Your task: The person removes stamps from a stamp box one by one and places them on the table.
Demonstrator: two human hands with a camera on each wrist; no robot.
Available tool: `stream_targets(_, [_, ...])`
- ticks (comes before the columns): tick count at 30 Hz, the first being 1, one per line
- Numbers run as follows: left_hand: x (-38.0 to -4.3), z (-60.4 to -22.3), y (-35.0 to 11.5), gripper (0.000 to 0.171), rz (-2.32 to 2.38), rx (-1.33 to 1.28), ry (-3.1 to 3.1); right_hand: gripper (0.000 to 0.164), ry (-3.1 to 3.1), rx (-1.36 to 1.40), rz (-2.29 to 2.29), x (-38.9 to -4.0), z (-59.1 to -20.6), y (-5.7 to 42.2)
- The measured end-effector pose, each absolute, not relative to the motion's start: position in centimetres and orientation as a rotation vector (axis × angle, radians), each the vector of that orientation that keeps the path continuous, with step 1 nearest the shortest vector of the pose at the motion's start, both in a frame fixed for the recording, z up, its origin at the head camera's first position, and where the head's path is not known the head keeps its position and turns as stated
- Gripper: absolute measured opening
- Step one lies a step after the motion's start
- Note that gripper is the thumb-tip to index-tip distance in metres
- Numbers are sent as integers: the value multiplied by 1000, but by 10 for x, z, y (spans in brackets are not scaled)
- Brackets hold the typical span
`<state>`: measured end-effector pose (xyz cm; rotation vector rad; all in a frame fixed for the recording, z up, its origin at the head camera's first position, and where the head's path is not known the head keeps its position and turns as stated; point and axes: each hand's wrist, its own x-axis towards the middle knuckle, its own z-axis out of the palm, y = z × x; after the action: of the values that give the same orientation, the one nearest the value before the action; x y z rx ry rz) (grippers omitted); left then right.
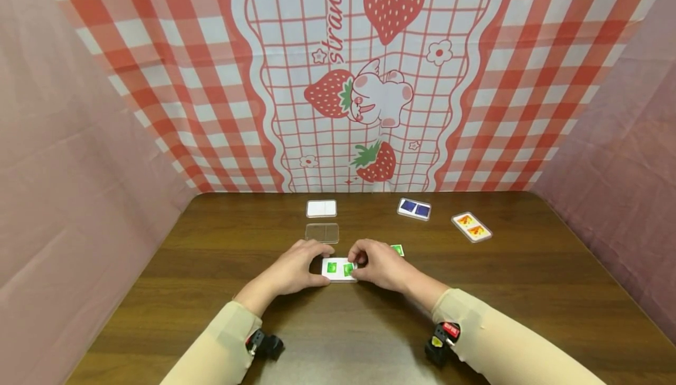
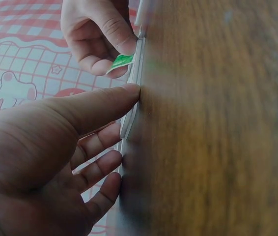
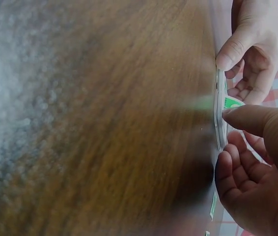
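A flat white card in a clear holder (image 1: 339, 278) lies on the table between the hands, with a green square picture (image 1: 331, 267) on its left half. My left hand (image 1: 296, 264) grips the holder's left end, thumb at the near edge and fingers at the far side. Over the right half, my right hand (image 1: 381, 264) pinches a small green picture card (image 2: 121, 62), which stands tilted up from the white surface. The right thumb (image 3: 249, 119) is by the holder's edge; part of the index finger is hidden.
Another green picture card (image 1: 398, 250) lies beyond the right hand. Farther back are a white card holder (image 1: 321, 208), a clear cover (image 1: 323, 233), a holder with two dark blue squares (image 1: 414, 209) and one with two orange pictures (image 1: 472, 226). A strawberry-print curtain (image 1: 338, 156) hangs behind the table.
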<state>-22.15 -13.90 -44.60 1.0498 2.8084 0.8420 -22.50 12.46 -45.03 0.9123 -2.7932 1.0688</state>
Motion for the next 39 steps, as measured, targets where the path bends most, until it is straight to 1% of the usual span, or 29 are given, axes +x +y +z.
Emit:
stream_targets(1, [-222, -446, -139, 56, 840, 1045, 2807, 25, -2761, 948, 1069, -229, -457, 127])
stream_targets(4, [-220, -442, -138, 57, 833, 999, 2801, 27, -2738, 987, 1107, -230, -459, 128])
stream_targets(8, [-219, -442, -138, 58, 822, 982, 2803, 24, -2809, 942, 1161, -220, -443, 124])
stream_targets(14, [-218, -441, -138, 63, 846, 967, 2795, 20, -2851, 905, 1177, -217, -438, 123])
stream_targets(18, [-219, -443, -138, 64, 876, 975, 2786, 16, -2839, 890, 1259, -217, -435, 125])
stream_targets(21, [-225, -454, -141, 63, 888, 1034, 2796, 12, -2836, 863, 1270, -218, -432, 128])
stream_targets(26, [-245, -483, -148, 63, 874, 1145, 2834, 11, -2831, 812, 1217, -225, -425, 136])
stream_targets(31, [-251, -492, -148, 65, 905, 1124, 2835, 8, -2822, 744, 1224, -234, -416, 147])
stream_targets(35, [-249, -491, -147, 65, 940, 1084, 2832, 6, -2810, 700, 1203, -243, -412, 155])
stream_targets(39, [-235, -469, -144, 64, 933, 1070, 2810, 5, -2805, 665, 1187, -252, -411, 161])
